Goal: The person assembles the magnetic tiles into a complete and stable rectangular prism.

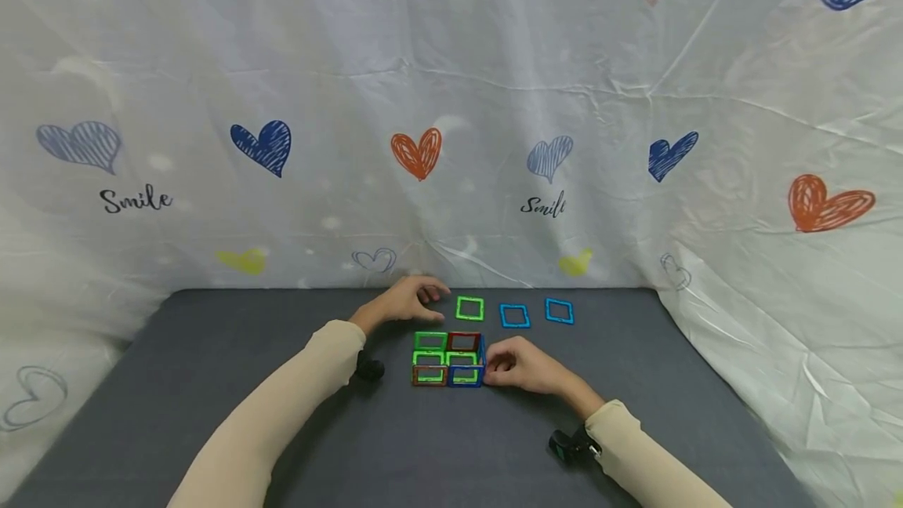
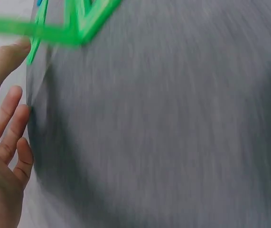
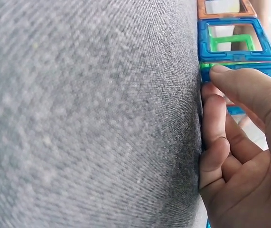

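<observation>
A low box of square magnetic frame tiles stands on the dark table. Its front has an orange tile (image 1: 415, 376) and a blue tile (image 3: 203, 43); behind stand a green tile (image 1: 430, 333) and a dark red tile (image 1: 463, 333), with green tiles lying inside. My right hand (image 1: 524, 365) pinches the near lower corner of the blue side tile (image 3: 268, 70) with thumb and curled fingers; the fingertips are partly hidden. My left hand (image 1: 404, 300) hovers behind the box's left corner, fingers parted and holding nothing, its fingertips pointing towards a loose green tile (image 1: 470, 299).
Two loose blue tiles, one nearer the middle (image 1: 515, 326) and one farther right (image 1: 560, 321), lie at the back of the table (image 1: 367, 445). A white curtain (image 1: 480, 218) printed with hearts hangs behind the table's far edge. Dark wrist cameras (image 1: 370, 368) sit on both wrists.
</observation>
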Tool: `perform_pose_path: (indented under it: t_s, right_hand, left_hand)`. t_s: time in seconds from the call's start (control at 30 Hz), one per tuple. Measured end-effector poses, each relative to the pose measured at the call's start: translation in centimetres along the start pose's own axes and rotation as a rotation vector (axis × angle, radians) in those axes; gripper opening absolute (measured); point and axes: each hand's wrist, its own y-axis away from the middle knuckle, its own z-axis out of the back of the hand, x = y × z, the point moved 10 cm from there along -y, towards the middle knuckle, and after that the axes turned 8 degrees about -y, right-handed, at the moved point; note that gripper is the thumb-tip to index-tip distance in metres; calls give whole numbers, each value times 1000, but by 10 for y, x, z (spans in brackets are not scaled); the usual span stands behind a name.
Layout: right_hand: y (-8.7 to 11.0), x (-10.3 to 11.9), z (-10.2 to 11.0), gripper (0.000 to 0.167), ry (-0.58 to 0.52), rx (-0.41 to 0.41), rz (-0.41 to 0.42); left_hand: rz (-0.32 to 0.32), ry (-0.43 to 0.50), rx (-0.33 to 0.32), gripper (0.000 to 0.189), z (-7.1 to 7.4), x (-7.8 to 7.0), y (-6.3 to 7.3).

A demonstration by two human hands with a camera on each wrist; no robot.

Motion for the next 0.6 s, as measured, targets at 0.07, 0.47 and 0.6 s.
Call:
perform_pose_path:
  t_s: [0.07,0.47,0.6]
  right_hand:
    - [0,0,0,7,-4,0,-3]
    - [0,-3,0,6,-3,1,-6]
    - [-1,-1,0,6,-5,6,-3]
  left_hand:
    - [-18,-7,22,48,-9,-6,-5]
    - [-6,-60,58,34,-33,-17,-17]
    - [0,-54,58,29,-33,-19,-18]
